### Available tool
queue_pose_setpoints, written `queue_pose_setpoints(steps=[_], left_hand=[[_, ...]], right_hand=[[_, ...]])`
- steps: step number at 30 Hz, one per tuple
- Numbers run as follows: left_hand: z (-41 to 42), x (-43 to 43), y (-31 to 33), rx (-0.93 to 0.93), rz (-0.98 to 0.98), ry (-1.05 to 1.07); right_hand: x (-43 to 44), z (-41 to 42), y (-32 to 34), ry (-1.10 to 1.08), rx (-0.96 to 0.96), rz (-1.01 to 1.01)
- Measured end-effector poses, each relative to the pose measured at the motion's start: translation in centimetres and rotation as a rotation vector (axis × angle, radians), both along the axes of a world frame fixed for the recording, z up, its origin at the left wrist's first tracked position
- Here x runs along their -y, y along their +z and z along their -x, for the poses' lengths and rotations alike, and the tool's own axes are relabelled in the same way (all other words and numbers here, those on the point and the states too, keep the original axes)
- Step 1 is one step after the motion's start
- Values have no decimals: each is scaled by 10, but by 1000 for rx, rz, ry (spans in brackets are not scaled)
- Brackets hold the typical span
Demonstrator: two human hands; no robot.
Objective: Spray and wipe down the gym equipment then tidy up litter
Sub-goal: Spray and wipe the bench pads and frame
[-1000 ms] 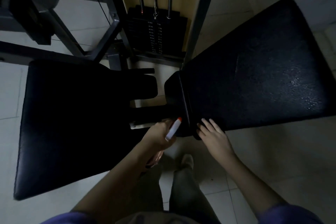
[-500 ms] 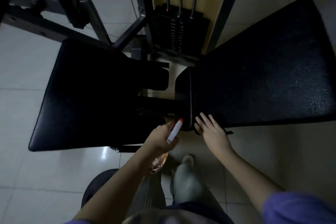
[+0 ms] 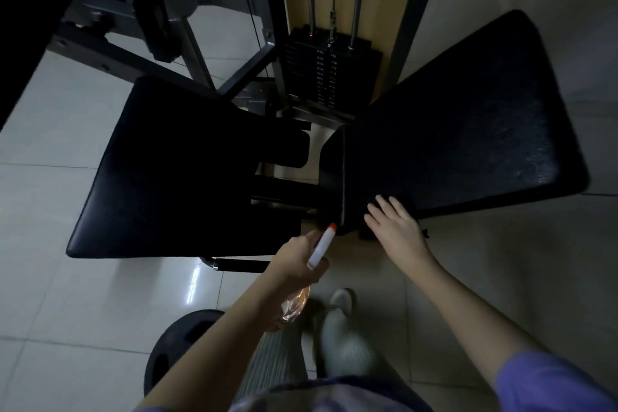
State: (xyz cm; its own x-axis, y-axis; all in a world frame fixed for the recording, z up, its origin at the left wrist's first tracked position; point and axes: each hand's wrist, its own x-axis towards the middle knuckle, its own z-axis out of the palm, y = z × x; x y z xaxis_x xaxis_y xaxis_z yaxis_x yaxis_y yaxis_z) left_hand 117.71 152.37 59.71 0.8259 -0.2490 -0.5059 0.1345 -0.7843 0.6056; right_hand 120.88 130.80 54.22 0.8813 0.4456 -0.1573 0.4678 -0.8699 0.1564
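Two black padded gym pads fan out in front of me: the left pad [image 3: 174,177] and the right pad [image 3: 468,130]. My left hand [image 3: 296,261] grips a spray bottle [image 3: 321,246] with a white head and orange nozzle tip, its clear body hanging below my wrist. The nozzle points toward the gap between the pads. My right hand [image 3: 394,227] lies with straight fingers on the near corner of the right pad. No cloth is visible.
A weight stack [image 3: 331,73] with guide rods stands behind the pads inside a grey steel frame [image 3: 140,53]. A dark weight plate [image 3: 180,341] lies on the tiled floor at lower left. My shoe [image 3: 342,299] is beneath the pads' junction.
The view has pulled back and shifted right, showing more floor and the weight plate. My right hand slid slightly further onto the right pad. The bottle stays in my left hand.
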Motion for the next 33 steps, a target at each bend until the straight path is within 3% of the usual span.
queue_pose_setpoints(steps=[4,9,15,18,21,23,26,33], left_hand=[[7,9,4,-65,99,-18],[12,20,11,2,140,-123],[17,26,24,3,216,-120],[18,31,30,31,206,-143],[18,39,35,83,188,-149],[18,48,39,105,194,-147],[18,72,48,152,153,-150],[42,158,51,241,225,-35]], right_hand=[[28,9,24,-10,129,-36],[59,22,58,-54,270,-62],[81,30,106,-261,443,-257],[91,18,139,-357,477,-445],[105,-2,164,-568,399,-712],[116,-15,169,-643,272,-789],[135,-30,170,-505,146,-768],[168,-36,181,-373,-168,-1108]])
